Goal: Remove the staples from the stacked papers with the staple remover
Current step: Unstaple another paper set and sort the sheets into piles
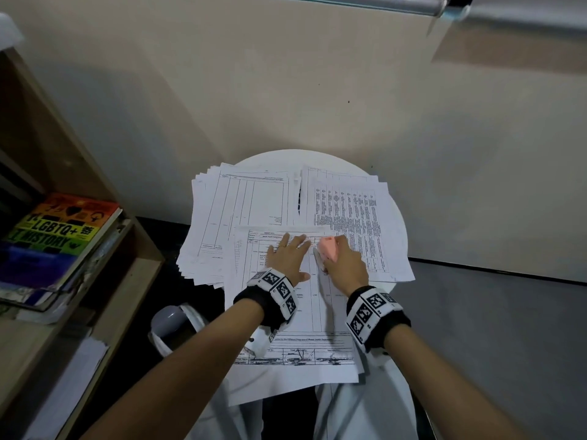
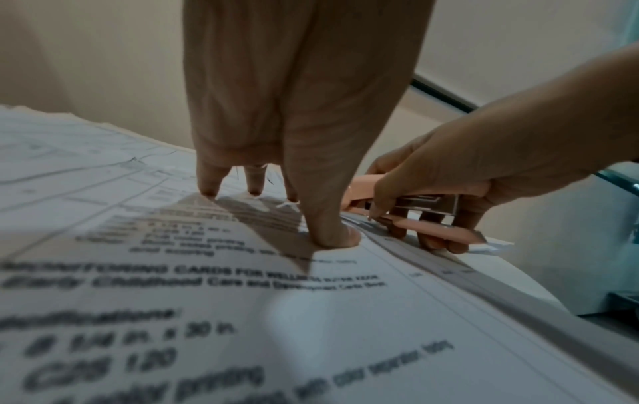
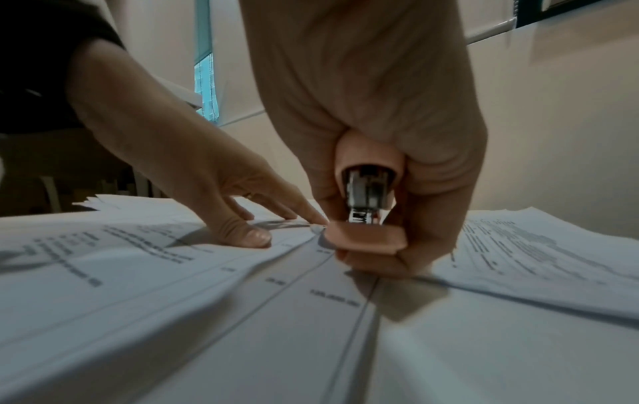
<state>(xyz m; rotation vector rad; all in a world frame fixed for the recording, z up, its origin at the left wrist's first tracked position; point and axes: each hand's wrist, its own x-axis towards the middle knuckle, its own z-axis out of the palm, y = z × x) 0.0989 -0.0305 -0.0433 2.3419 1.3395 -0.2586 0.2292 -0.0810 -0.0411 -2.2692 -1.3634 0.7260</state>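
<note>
Papers cover most of a round white table (image 1: pixel 401 217) at the centre of the head view: one fanned pile (image 1: pixel 209 236) at centre left, a second pile (image 1: pixel 349 217) of densely printed sheets at centre right, and a printed form (image 1: pixel 305 312) lying on top, reaching toward the lower middle of the frame. Left hand (image 1: pixel 287 257) lies spread on the upper part of that form with its fingers straight, the fingertips (image 2: pixel 209 188) and thumb pressing the sheet flat, as the left wrist view shows. Just to its right, the right hand (image 1: pixel 344 263) has its fingers and thumb curled round a pink staple remover (image 1: pixel 327 250), which sits at the form's upper right part, low against the paper. In the right wrist view the tool fills the frame's centre, its metal inner part and spring visible between the pink halves, its lower pink pad (image 3: pixel 363 236) resting near the sheet; whether it bites a staple cannot be told. Both wrists wear black bands with white marker tiles. At the left edge of the head view stands a wooden shelf (image 1: pixel 95 192) bearing a rainbow-covered book (image 1: pixel 63 227) on a stack of other books.
</note>
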